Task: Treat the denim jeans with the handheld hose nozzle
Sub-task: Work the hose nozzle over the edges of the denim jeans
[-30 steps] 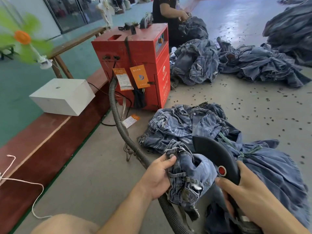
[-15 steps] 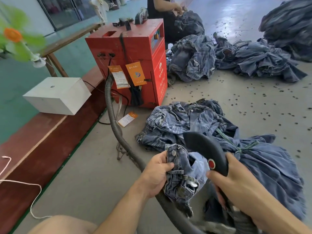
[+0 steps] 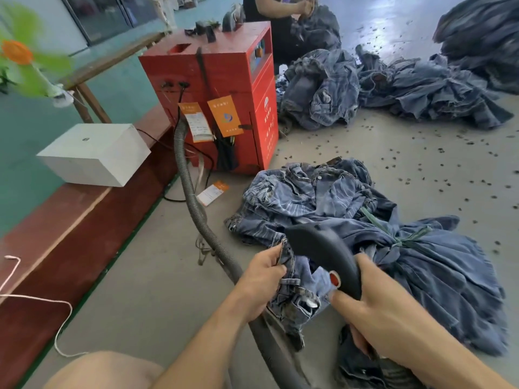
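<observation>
My left hand [image 3: 259, 279] grips the waistband of a pair of blue denim jeans [image 3: 302, 293], holding them bunched up in front of me. The black hose nozzle [image 3: 323, 251], with a red button on its handle, is held in my right hand [image 3: 373, 307]; its head points away over the jeans' top edge. A grey ribbed hose [image 3: 193, 203] runs from the nozzle, under my left arm, back to the red machine [image 3: 224, 88].
A heap of jeans [image 3: 314, 197] lies on the concrete floor just beyond, and a bundle tied with green cord [image 3: 438, 276] sits to the right. More denim piles [image 3: 421, 85] lie farther back, near another person [image 3: 269, 7]. A white box [image 3: 92, 153] rests on the red ledge at left.
The nozzle has risen and swung left over the jeans' waistband. My left hand has shifted its grip higher on the waistband, and the view has tilted slightly.
</observation>
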Motion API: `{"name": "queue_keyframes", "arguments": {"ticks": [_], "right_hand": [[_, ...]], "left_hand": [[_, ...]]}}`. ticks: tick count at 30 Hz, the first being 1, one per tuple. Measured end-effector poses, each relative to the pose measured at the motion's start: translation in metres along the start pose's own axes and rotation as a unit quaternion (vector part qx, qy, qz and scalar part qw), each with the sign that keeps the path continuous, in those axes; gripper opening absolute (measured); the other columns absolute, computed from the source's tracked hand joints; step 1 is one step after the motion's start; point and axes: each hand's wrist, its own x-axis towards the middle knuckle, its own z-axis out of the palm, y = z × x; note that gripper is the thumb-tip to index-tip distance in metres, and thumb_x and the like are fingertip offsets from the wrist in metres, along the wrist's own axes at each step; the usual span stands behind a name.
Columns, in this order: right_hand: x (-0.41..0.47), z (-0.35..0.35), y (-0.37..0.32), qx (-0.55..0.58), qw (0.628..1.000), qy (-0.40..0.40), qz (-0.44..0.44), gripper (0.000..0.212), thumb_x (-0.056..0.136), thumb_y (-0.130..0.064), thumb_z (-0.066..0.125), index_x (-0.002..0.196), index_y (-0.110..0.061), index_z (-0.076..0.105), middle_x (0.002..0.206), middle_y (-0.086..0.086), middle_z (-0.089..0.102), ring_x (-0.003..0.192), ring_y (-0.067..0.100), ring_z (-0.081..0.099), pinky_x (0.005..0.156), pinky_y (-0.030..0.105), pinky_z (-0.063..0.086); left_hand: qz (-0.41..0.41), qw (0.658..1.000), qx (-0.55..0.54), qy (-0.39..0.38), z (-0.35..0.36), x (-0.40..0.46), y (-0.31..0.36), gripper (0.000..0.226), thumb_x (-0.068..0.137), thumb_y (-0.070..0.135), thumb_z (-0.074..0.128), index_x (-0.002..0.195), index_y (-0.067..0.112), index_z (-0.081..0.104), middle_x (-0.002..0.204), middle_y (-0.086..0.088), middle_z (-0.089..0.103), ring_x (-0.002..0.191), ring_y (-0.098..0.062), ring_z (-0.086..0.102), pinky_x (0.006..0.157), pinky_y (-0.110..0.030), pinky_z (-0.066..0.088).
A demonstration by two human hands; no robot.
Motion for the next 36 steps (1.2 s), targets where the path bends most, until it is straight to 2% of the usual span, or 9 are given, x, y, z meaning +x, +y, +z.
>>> {"name": "queue_keyframes", "arguments": {"ticks": [2, 5, 8, 13, 20, 23, 25, 31, 36], "right_hand": [[0.007, 0.008, -0.002, -0.024, 1.0, -0.01, -0.006, 0.019, 0.097, -0.036, 0.064, 0.096, -0.038, 0.044, 0.056, 0.002, 0.063, 0.041, 0.012, 0.055, 0.041, 0.028, 0.043], [0.02, 0.0, 0.003, 0.031, 0.997, 0.066, 0.024, 0.02, 0.098, -0.027, 0.063, 0.1, -0.02, 0.045, 0.066, 0.011, 0.064, 0.044, 0.019, 0.057, 0.043, 0.032, 0.046], [0.014, -0.016, 0.014, 0.06, 0.993, 0.096, 0.034, 0.019, 0.098, -0.024, 0.066, 0.099, -0.022, 0.047, 0.061, 0.012, 0.064, 0.04, 0.017, 0.056, 0.039, 0.029, 0.046], [-0.001, 0.011, 0.019, -0.041, 0.998, -0.03, 0.036, 0.022, 0.096, -0.04, 0.063, 0.095, -0.031, 0.043, 0.063, 0.007, 0.065, 0.04, 0.012, 0.057, 0.042, 0.032, 0.045], [0.012, 0.004, 0.018, -0.009, 0.998, 0.049, 0.029, 0.021, 0.098, -0.034, 0.063, 0.098, -0.03, 0.043, 0.069, 0.012, 0.068, 0.047, 0.022, 0.06, 0.047, 0.038, 0.052], [-0.001, 0.014, 0.018, -0.062, 0.998, -0.006, 0.029, 0.024, 0.095, -0.04, 0.063, 0.091, -0.037, 0.039, 0.063, 0.003, 0.064, 0.042, 0.013, 0.059, 0.043, 0.033, 0.047], [0.007, 0.019, 0.017, -0.063, 0.998, -0.015, 0.022, 0.023, 0.096, -0.038, 0.063, 0.093, -0.031, 0.041, 0.064, 0.001, 0.062, 0.042, 0.011, 0.056, 0.044, 0.031, 0.045], [0.02, -0.01, 0.026, 0.072, 0.993, 0.078, 0.05, 0.019, 0.1, -0.033, 0.062, 0.102, -0.019, 0.048, 0.072, 0.025, 0.068, 0.048, 0.024, 0.058, 0.051, 0.039, 0.05], [0.006, 0.01, 0.025, -0.02, 0.999, -0.025, 0.019, 0.021, 0.094, -0.039, 0.064, 0.093, -0.035, 0.044, 0.059, 0.005, 0.065, 0.04, 0.011, 0.056, 0.041, 0.03, 0.043]], "left_hand": [[-0.008, 0.999, -0.035, -0.021, 0.0, -0.003, 0.0, 0.057, 0.095, -0.021, 0.036, 0.11, 0.019, 0.074, 0.11, 0.001, 0.078, 0.105, -0.01, 0.071, 0.084, -0.018, 0.053], [-0.055, 0.986, -0.143, -0.069, -0.001, -0.008, -0.001, 0.05, 0.095, -0.02, 0.035, 0.117, 0.006, 0.072, 0.112, -0.016, 0.075, 0.103, -0.026, 0.073, 0.083, -0.033, 0.058], [-0.081, 0.962, -0.254, -0.061, -0.011, -0.005, 0.004, 0.044, 0.094, -0.017, 0.037, 0.121, -0.003, 0.069, 0.112, -0.026, 0.07, 0.094, -0.033, 0.071, 0.079, -0.042, 0.06], [-0.085, 0.919, -0.384, -0.039, -0.018, 0.002, 0.01, 0.046, 0.097, -0.004, 0.038, 0.14, -0.003, 0.055, 0.127, -0.028, 0.066, 0.108, -0.039, 0.068, 0.097, -0.052, 0.054], [-0.087, 0.919, -0.376, -0.077, -0.017, 0.0, 0.007, 0.048, 0.1, 0.001, 0.035, 0.143, 0.003, 0.056, 0.145, -0.029, 0.056, 0.13, -0.046, 0.058, 0.099, -0.058, 0.053], [-0.08, 0.916, -0.386, -0.074, -0.019, 0.003, 0.008, 0.047, 0.098, 0.0, 0.038, 0.14, 0.003, 0.059, 0.141, -0.027, 0.059, 0.122, -0.041, 0.064, 0.096, -0.055, 0.055], [-0.079, 0.915, -0.389, -0.063, -0.021, 0.005, 0.005, 0.046, 0.097, 0.0, 0.039, 0.135, 0.005, 0.065, 0.139, -0.026, 0.061, 0.12, -0.04, 0.065, 0.097, -0.054, 0.055], [-0.111, 0.889, -0.444, -0.011, -0.029, 0.006, -0.008, 0.049, 0.086, -0.006, 0.041, 0.128, 0.002, 0.065, 0.129, -0.029, 0.067, 0.11, -0.044, 0.071, 0.085, -0.059, 0.06], [-0.104, 0.893, -0.437, 0.002, -0.028, 0.012, -0.004, 0.054, 0.089, -0.006, 0.043, 0.14, 0.002, 0.057, 0.134, -0.028, 0.064, 0.116, -0.042, 0.068, 0.095, -0.058, 0.057]]}}
